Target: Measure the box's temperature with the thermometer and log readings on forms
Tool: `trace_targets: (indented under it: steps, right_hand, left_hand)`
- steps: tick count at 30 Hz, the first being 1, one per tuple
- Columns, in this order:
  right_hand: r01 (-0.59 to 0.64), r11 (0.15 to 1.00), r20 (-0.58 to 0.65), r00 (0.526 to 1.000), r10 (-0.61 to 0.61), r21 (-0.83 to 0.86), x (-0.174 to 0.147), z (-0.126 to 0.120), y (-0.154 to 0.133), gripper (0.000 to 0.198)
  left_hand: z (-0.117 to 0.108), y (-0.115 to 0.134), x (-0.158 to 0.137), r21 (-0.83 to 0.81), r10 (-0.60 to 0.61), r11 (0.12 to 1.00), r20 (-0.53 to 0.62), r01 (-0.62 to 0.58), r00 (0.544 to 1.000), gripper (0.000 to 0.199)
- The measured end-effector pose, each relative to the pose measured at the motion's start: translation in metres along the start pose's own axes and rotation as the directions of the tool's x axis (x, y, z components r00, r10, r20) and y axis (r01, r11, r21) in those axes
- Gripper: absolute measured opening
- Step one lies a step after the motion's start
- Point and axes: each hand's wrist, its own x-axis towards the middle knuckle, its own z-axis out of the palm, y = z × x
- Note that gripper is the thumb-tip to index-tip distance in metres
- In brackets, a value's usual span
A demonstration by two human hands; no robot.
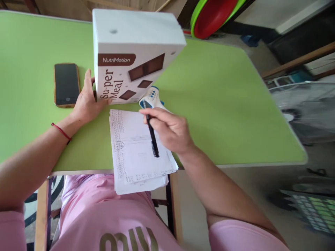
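Observation:
A white and brown "NutriMotion Su-per Meal" box [136, 69] stands upright on the green table. My left hand [87, 101] grips its lower left corner, the thumb on the front and the fingers along the side. In my right hand [170, 127] is a black pen [152, 136], pinched between thumb and fingers, its clip end pointing toward me. Below the pen lies a stack of papers [136, 153] with handwriting along its edges, overhanging the table's front edge. A white and blue infrared thermometer [154, 97] rests by the box's lower right, partly hidden behind my right hand.
A phone in a brown case [66, 84] lies left of my left hand on the green table [222, 115]. Beyond the far edge are a red and green round basin [214, 17] and, at right, a fan [300, 111]. Wooden chair parts show below the front edge.

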Motion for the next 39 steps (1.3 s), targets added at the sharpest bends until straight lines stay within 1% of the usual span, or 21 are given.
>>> trace_targets:
  steps: [2, 4, 5, 7, 10, 12, 15, 17, 19, 22, 24, 27, 29, 31, 34, 39]
  right_hand:
    - [-0.05, 0.981, 0.007, 0.999, 0.05, 0.186, -0.005, -0.002, -0.007, 0.032]
    - [-0.072, 0.945, 0.01, 0.997, 0.073, 0.32, -0.011, 0.0, -0.011, 0.042]
    - [-0.079, 0.93, 0.005, 0.997, 0.083, 0.36, -0.015, 0.003, -0.012, 0.043]
    - [-0.096, 0.911, -0.001, 0.994, 0.105, 0.402, -0.021, 0.008, -0.013, 0.035]
    - [-0.122, 0.901, 0.018, 0.992, 0.126, 0.416, -0.026, 0.016, -0.01, 0.034]
    - [-0.15, 0.909, 0.035, 0.988, 0.148, 0.39, -0.027, 0.021, -0.007, 0.031]
    - [-0.188, 0.95, 0.022, 0.982, 0.188, 0.251, -0.026, 0.028, -0.004, 0.017]
    - [-0.185, 0.973, -0.027, 0.981, 0.191, 0.14, -0.025, 0.033, -0.003, 0.008]
    - [-0.166, 0.983, -0.086, 0.981, 0.172, 0.072, -0.025, 0.038, -0.003, 0.007]
    - [-0.111, 0.994, -0.136, 0.984, 0.113, 0.026, -0.024, 0.041, -0.004, 0.01]
    - [-0.061, 0.998, -0.131, 0.99, 0.06, -0.009, -0.024, 0.041, -0.003, 0.012]
    - [0.043, 0.997, -0.11, 0.993, -0.049, -0.058, -0.024, 0.041, 0.0, 0.013]
    - [0.121, 0.989, -0.113, 0.985, -0.13, -0.08, -0.025, 0.042, 0.003, 0.013]
    - [0.171, 0.981, -0.121, 0.976, -0.182, -0.093, -0.024, 0.043, 0.005, 0.013]
    - [0.195, 0.975, -0.117, 0.972, -0.206, -0.103, -0.024, 0.044, 0.006, 0.014]
    - [0.216, 0.967, -0.079, 0.971, -0.228, -0.133, -0.024, 0.044, 0.007, 0.014]
  left_hand:
    - [0.002, -0.002, -0.005, 0.121, 0.013, 0.993, 0.032, -0.017, 0.999, 0.113]
    - [0.004, -0.002, -0.011, 0.211, 0.029, 0.976, 0.095, -0.048, 0.995, 0.13]
    - [0.005, -0.002, -0.013, 0.234, 0.037, 0.97, 0.119, -0.064, 0.992, 0.137]
    - [0.007, -0.002, -0.017, 0.249, 0.05, 0.965, 0.149, -0.086, 0.988, 0.144]
    - [0.008, 0.0, -0.018, 0.231, 0.057, 0.969, 0.151, -0.091, 0.987, 0.145]
    - [0.009, 0.001, -0.017, 0.217, 0.042, 0.973, 0.14, -0.072, 0.989, 0.145]
    - [0.01, 0.001, -0.016, 0.2, 0.015, 0.979, 0.121, -0.04, 0.993, 0.15]
    - [0.011, 0.0, -0.015, 0.196, 0.016, 0.98, 0.13, -0.042, 0.991, 0.154]
    - [0.011, -0.001, -0.015, 0.197, 0.02, 0.979, 0.143, -0.049, 0.99, 0.156]
    - [0.011, 0.0, -0.013, 0.198, 0.01, 0.979, 0.142, -0.039, 0.99, 0.16]
    - [0.009, 0.003, -0.013, 0.232, -0.007, 0.972, 0.162, -0.031, 0.987, 0.165]
    - [0.007, 0.012, -0.014, 0.356, -0.058, 0.934, 0.221, -0.026, 0.974, 0.168]
    - [0.006, 0.019, -0.016, 0.442, -0.098, 0.897, 0.25, -0.023, 0.963, 0.165]
    - [0.005, 0.024, -0.017, 0.5, -0.126, 0.865, 0.269, -0.026, 0.955, 0.163]
    - [0.005, 0.026, -0.017, 0.523, -0.133, 0.852, 0.281, -0.035, 0.95, 0.165]
    - [0.004, 0.024, -0.016, 0.512, -0.119, 0.858, 0.294, -0.051, 0.948, 0.164]
